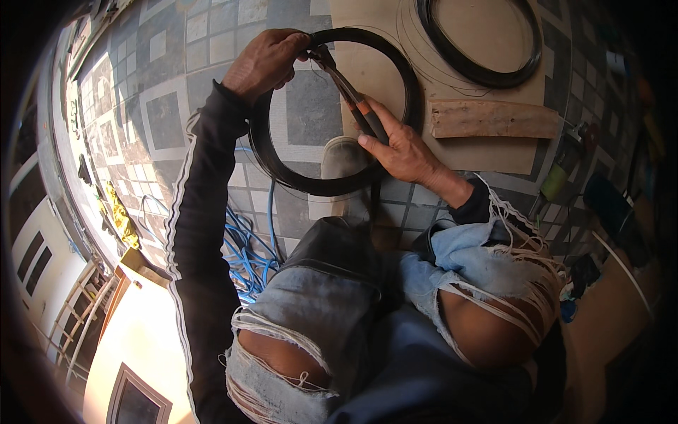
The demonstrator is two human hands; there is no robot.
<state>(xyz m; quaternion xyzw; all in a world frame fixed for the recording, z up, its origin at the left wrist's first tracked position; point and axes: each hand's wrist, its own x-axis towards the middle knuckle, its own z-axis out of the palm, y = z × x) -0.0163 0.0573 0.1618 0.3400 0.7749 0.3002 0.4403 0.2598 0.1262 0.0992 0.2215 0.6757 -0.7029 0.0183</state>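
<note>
My left hand (272, 60) is closed on the upper left of a coil of black wire (266, 152), holding it up over the floor ahead of my knees. In my right hand (413, 152) is a pair of pincers (347, 90) with orange and black handles. Their jaws meet the wire right beside my left fingers; the fingers partly hide the exact bite. A thin loose wire strand hangs inside the ring near the jaws. Through the coil the toe of a dusty shoe (342, 159) shows.
A second black wire coil (487, 76) lies on a tan board (487, 159) at the far right, with a wooden block (494, 119) nearer. A green power tool (558, 173) lies farther right. Tangled blue hose (247, 265) sits left of my legs; yellow cloth (121, 215) lies farther left.
</note>
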